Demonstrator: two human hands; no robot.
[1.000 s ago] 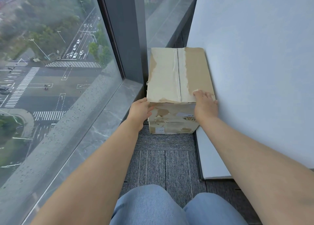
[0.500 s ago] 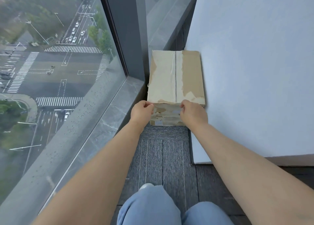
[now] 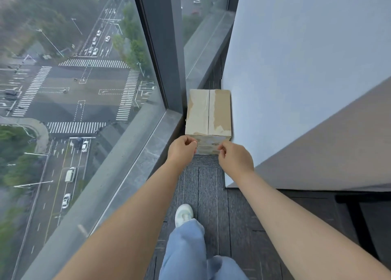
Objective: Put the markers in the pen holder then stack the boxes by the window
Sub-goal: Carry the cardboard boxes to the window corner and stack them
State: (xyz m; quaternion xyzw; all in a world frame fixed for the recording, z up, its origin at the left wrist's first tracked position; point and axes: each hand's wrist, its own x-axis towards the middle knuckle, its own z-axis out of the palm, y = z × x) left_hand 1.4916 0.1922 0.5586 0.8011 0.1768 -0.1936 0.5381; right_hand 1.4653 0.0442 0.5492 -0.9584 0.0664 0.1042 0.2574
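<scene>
Head view. Cardboard box (image 3: 208,112) standing on the grey carpeted floor (image 3: 209,184), at the far end of the narrow strip between the stone window sill (image 3: 131,163) on the left and the pale wall panel (image 3: 296,68) on the right. Its left side lies just beside the sill and the dark window post, and its right side is close against the panel. The top flaps are closed, and a strip of clear tape (image 3: 209,110) runs along the centre seam. The brown facing is torn away in pale patches. A small label (image 3: 213,144) with dark print sits on the near face; the writing is too small to read.

The left hand (image 3: 182,150) is at the box's near left top corner, its fingers (image 3: 191,141) curled into the palm. Whether they touch the cardboard cannot be told. The right hand (image 3: 236,161) is in front of the near face, with its fingers (image 3: 222,149) curled and thumb against forefinger; nothing shows between them.

The window (image 3: 74,78) overlooks a road junction with zebra crossings and cars far below. A white shoe (image 3: 184,214) and a light blue trouser leg (image 3: 186,248) appear on the floor at the near edge.
</scene>
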